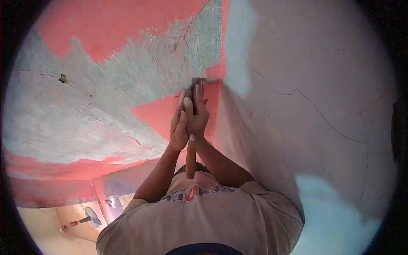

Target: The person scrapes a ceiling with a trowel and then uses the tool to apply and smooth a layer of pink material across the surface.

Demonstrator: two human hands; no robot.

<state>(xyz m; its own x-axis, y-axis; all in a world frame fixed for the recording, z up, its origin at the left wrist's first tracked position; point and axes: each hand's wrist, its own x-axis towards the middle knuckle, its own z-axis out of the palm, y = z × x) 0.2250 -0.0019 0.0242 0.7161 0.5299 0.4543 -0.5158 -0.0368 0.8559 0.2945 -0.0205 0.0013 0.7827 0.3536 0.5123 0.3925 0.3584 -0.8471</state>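
Observation:
Both my hands are raised together against the wall, near the corner where two walls meet. My left hand (179, 129) is closed against one side of a tool with a wooden handle (191, 161). On the other side, my right hand (198, 117) presses round the same tool, its fingers pointing up. The handle hangs down below my palms, and the tool's blade is mostly hidden between the hands. Dark grey material (196, 80) shows at my fingertips, on the edge between the grey scraped surface (157, 63) and the pink paint (157, 111).
A cracked grey wall (318, 85) with pale blue patches stands at the right. A small hole (63, 78) with a crack marks the left wall. At the lower left, a hammer-like tool with a red and black handle (80, 222) lies on a brown surface.

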